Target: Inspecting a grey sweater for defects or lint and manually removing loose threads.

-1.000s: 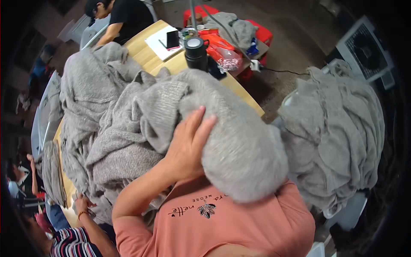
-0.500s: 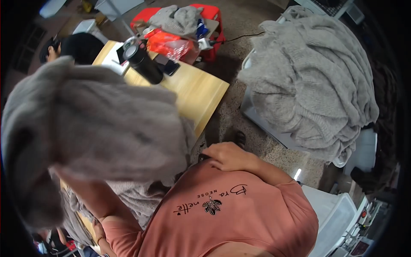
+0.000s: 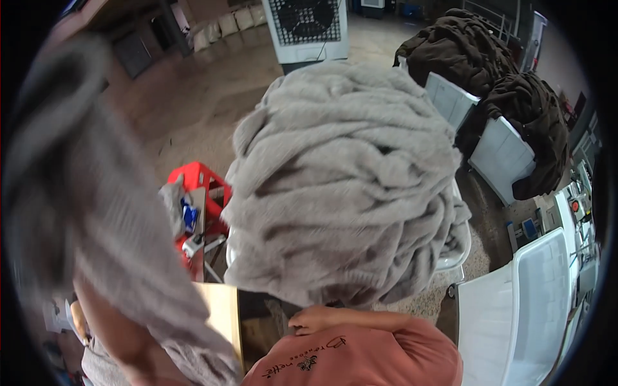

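A grey knitted garment (image 3: pixel 96 212) hangs blurred across the left of the view, draped over the person's raised left arm; the left hand is hidden under the cloth, so I cannot tell its grip. The right hand (image 3: pixel 315 320) rests against the salmon shirt (image 3: pixel 367 357) at the chest, fingers curled loosely, grasping nothing. Just beyond it a big heap of grey knitwear (image 3: pixel 347 180) fills a white bin (image 3: pixel 458 254). The wooden bench (image 3: pixel 222 309) edge shows below the garment, a red crate (image 3: pixel 196 177) near it.
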Demonstrator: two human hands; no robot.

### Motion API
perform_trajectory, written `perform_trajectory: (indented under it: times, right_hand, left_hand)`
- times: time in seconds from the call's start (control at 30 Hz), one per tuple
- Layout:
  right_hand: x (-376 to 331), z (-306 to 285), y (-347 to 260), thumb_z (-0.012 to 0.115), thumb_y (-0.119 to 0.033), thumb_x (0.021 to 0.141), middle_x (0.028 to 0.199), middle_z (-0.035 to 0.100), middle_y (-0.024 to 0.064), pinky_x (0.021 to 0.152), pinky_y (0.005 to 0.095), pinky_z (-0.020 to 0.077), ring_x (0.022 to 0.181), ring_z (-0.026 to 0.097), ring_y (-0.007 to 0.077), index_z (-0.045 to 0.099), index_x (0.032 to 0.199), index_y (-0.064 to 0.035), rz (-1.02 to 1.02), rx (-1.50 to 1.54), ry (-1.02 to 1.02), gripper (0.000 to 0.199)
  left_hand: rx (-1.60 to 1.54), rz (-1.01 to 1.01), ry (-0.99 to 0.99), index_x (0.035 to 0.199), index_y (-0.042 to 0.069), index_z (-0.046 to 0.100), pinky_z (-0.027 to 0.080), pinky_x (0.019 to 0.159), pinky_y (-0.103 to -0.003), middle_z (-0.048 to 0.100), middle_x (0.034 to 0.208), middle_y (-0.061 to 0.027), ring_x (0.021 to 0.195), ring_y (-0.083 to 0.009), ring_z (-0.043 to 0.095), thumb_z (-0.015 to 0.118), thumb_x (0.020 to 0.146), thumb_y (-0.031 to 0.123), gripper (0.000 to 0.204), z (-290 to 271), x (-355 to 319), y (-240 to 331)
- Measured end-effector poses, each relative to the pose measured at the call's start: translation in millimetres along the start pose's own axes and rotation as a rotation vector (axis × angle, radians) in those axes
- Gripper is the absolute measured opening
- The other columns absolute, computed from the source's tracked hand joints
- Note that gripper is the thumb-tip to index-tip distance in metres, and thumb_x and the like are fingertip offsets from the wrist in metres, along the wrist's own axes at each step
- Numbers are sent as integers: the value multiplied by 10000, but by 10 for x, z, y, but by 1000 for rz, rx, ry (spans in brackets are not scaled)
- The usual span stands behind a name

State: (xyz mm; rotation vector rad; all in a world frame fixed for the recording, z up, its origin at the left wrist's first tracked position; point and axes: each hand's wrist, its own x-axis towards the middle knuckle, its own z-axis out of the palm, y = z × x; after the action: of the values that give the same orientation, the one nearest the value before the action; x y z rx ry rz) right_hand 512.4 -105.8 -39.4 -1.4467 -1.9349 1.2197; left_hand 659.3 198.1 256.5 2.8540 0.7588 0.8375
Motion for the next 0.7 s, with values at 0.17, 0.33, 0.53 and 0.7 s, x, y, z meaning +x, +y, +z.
perform_trajectory:
  times: [0.17,0.33,0.53,0.7]
  right_hand:
    - [-576,-91,336,543,-238,839,979,590,169,729,404,451,900,570,314,530,1070,-23,123,123,159,316]
    - [-1054,-153,305,506,-156,859,951,589,107,753,297,417,881,558,173,503,1147,-52,329,629,180,307]
    - [-1314,-122,350,467,-228,898,1064,577,54,805,227,406,955,552,147,463,1220,-120,343,738,384,340]
    - [-964,173,801,512,-163,882,982,602,80,801,277,436,920,577,180,474,1214,-127,-50,456,595,336]
  left_hand:
    - [-113,69,-39,959,128,609,479,577,-314,622,808,-65,691,-156,585,523,827,296,231,444,736,460]
    - [92,303,-336,1244,112,429,299,963,-509,419,1289,-137,1201,-325,357,622,742,432,626,1968,-488,2128]
    - [-49,405,-422,1227,81,441,328,949,-483,451,1260,-113,1166,-294,399,649,717,396,635,1825,-534,2372]
    - [-429,644,-84,985,3,548,384,870,-431,555,1027,-194,983,-346,510,652,631,223,429,1401,-974,2149]
